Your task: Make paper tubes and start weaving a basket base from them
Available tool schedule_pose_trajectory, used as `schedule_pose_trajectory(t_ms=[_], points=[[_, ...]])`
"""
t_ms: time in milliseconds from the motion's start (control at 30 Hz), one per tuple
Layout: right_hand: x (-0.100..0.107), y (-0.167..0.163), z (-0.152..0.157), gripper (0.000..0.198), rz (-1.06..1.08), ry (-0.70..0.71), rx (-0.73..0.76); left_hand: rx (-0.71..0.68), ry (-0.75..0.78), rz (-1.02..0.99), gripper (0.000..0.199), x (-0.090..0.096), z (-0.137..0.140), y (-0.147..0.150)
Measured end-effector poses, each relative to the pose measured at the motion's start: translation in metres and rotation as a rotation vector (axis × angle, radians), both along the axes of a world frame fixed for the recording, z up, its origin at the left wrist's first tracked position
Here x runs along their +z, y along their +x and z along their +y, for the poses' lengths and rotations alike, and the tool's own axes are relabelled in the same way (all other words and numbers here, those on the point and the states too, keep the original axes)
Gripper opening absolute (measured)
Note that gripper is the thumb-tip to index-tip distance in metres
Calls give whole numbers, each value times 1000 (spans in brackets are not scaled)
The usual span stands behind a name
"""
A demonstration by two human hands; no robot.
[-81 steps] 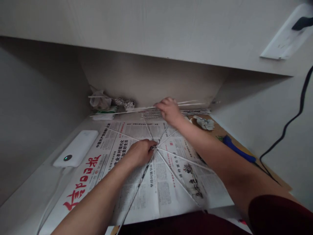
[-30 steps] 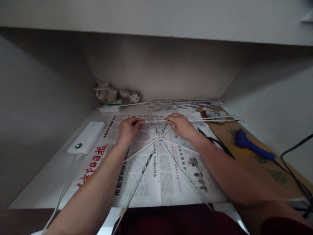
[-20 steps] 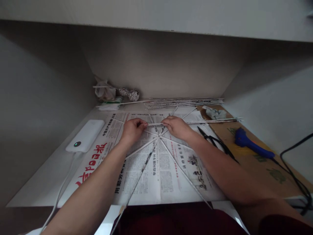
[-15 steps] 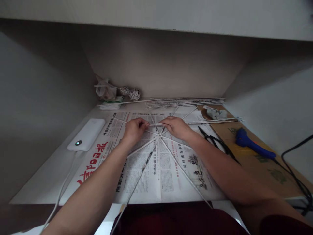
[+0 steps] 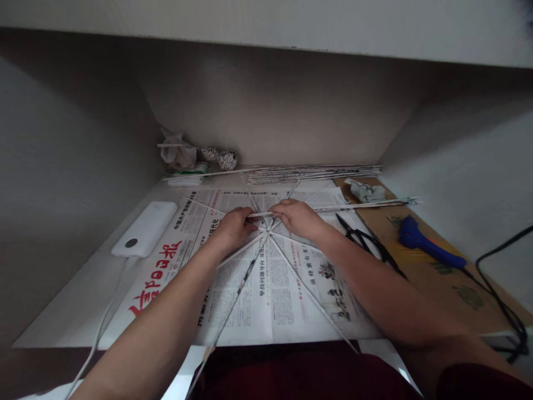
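Rolled-paper sticks cross at a hub (image 5: 267, 232) in a star shape, their ends spreading over the newspaper (image 5: 270, 300). Just behind the hub, my left hand (image 5: 233, 229) pinches the left part of a pale rolled-paper stick (image 5: 261, 214). The fingers of my right hand (image 5: 297, 216) are closed on the same stick a short way to the right. It runs crosswise between both hands, and more sticks (image 5: 375, 204) stretch out rightward beyond my right hand. Part of the star lies hidden under my hands and forearms.
A white power bank (image 5: 145, 229) with a cable lies at left. Black scissors (image 5: 366, 240) and a blue glue gun (image 5: 428, 244) lie at right, the glue gun on cardboard (image 5: 447, 291). A bundle of paper sticks (image 5: 312, 174) lies along the back wall, near a plastic bag (image 5: 178, 153).
My left hand has moved slightly right and nearer me, bringing the hands closer together. The star's hub has shifted a little left in view. Both hands still hold the stick.
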State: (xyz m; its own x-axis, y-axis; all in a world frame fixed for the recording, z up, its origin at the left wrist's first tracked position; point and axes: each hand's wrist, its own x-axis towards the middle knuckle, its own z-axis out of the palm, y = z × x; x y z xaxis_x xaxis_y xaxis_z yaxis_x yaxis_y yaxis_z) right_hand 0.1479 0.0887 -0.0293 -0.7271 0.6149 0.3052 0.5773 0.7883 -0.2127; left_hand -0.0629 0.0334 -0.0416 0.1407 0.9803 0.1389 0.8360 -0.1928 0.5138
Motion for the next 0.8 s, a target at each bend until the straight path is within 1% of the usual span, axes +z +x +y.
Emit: schedule_pose_trajectory(t_ms=[67, 200, 367, 500, 633, 733, 800], points=[[-1, -1, 0, 26, -4, 0, 4, -27, -9, 30, 15, 2, 1, -4], [-2, 0, 0, 26, 0, -9, 22, -63, -10, 46, 13, 5, 1, -11], [0, 1, 0, 25, 14, -50, 48, -45, -8, 153, 15, 7, 1, -15], [2, 1, -2, 27, 21, -79, 54, -74, 13, 221, 17, 12, 8, -22], [1, 1, -2, 29, 0, -92, 48, -128, -14, 278, 16, 14, 18, -28], [-1, 2, -1, 30, 20, -102, 41, -132, -34, 265, 15, 14, 20, -30], [-1, 3, -1, 31, 29, -107, 42, -135, -26, 190, 15, 12, 17, -31]])
